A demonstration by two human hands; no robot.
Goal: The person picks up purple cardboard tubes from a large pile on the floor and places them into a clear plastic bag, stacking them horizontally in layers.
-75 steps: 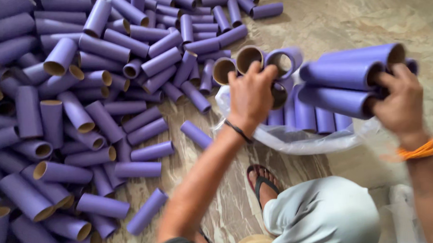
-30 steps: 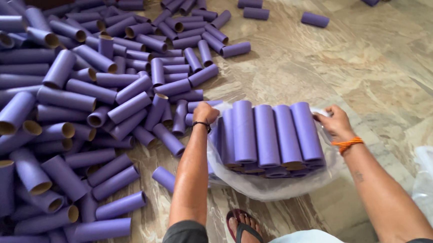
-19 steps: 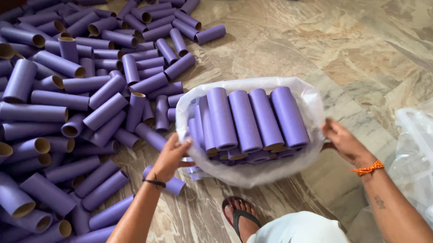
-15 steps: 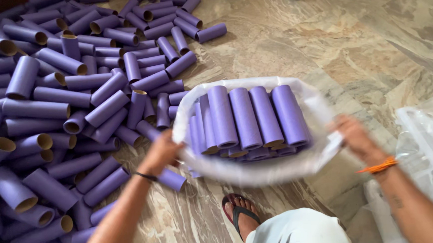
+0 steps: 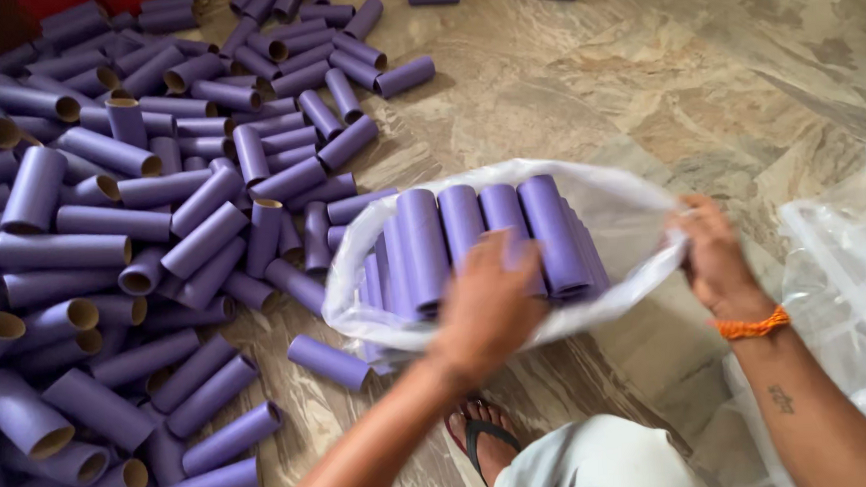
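A clear plastic bag lies open on the stone floor with several purple cardboard tubes packed side by side inside it. My right hand, with an orange thread at the wrist, pinches the bag's right rim. My left hand is blurred, over the near rim of the bag and the tubes' lower ends; whether it grips anything is unclear.
A big heap of loose purple tubes covers the floor on the left and far side. One tube lies just left of the bag. More clear plastic is bunched at the right. My sandalled foot is below the bag.
My left hand has swung from the loose tubes on the left back over the bag's near rim. My right hand has stayed at the bag's right edge.
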